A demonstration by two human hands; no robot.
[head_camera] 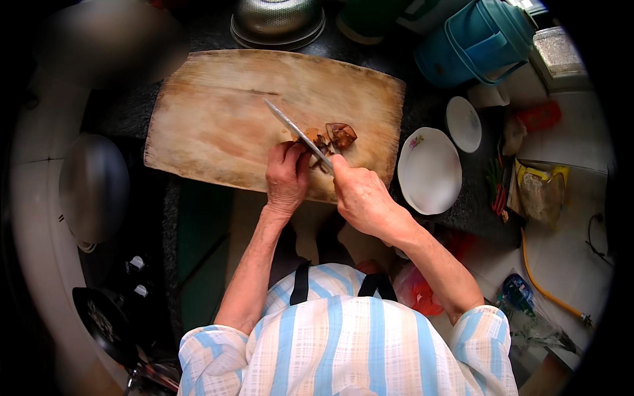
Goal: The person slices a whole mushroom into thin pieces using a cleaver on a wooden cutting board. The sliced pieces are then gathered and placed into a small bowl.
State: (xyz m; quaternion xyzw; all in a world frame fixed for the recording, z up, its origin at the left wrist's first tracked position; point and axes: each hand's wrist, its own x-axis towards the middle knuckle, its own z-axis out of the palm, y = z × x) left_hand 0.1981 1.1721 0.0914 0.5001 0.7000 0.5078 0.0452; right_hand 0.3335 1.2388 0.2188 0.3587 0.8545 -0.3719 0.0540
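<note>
My right hand point(364, 195) is closed around the handle of a kitchen knife point(297, 131), its blade slanting up and left over a large wooden cutting board point(223, 114). Close to the blade's left side, my left hand point(287, 175) has curled fingers on a dark brown piece of food at the board's near edge; its exact kind is hard to tell. Small cut slices point(322, 143) lie beside the blade. A larger reddish-brown chunk point(341, 135) rests just right of them, apart from both hands. Some brownish liquid wets the board around the pieces.
Right of the board are an oval white plate point(430, 171) and a smaller white dish point(463, 124). A blue lidded bucket point(470, 44) stands at the back right, a perforated metal bowl point(278, 20) behind the board. At the left are a round metal lid point(94, 188) and a black pan point(104, 321).
</note>
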